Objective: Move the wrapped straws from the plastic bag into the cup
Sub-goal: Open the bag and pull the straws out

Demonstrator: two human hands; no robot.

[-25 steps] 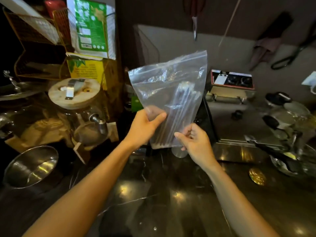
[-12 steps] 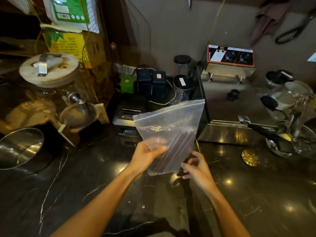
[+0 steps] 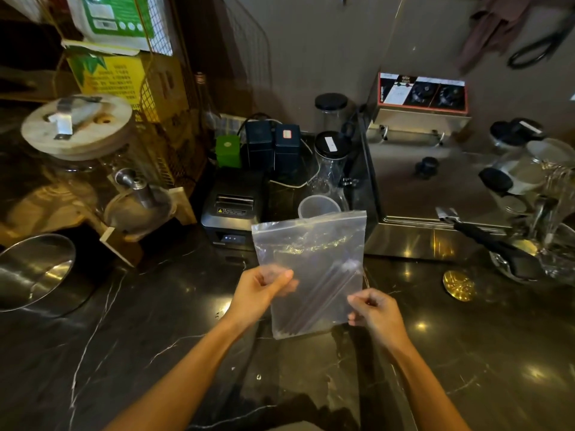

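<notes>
A clear zip plastic bag (image 3: 308, 253) hangs upright over the dark marble counter, its sealed edge at the top. Several dark wrapped straws (image 3: 323, 293) lean inside it, slanting up to the right. My left hand (image 3: 261, 290) pinches the bag's left edge about halfway down. My right hand (image 3: 373, 312) pinches its lower right corner. A translucent plastic cup (image 3: 317, 206) stands just behind the bag's top edge, only its rim and upper wall showing.
A black receipt printer (image 3: 230, 209) sits left of the cup. A steel fryer (image 3: 420, 188) stands to the right, with glass jars (image 3: 329, 157) behind. A glass dispenser (image 3: 87, 169) and a steel bowl (image 3: 31, 269) are at left, a gold disc (image 3: 459, 284) at right.
The bag and both hands have come down from in front of the wall to just above the counter. The cup now shows behind the bag. Both hands keep their grip.
</notes>
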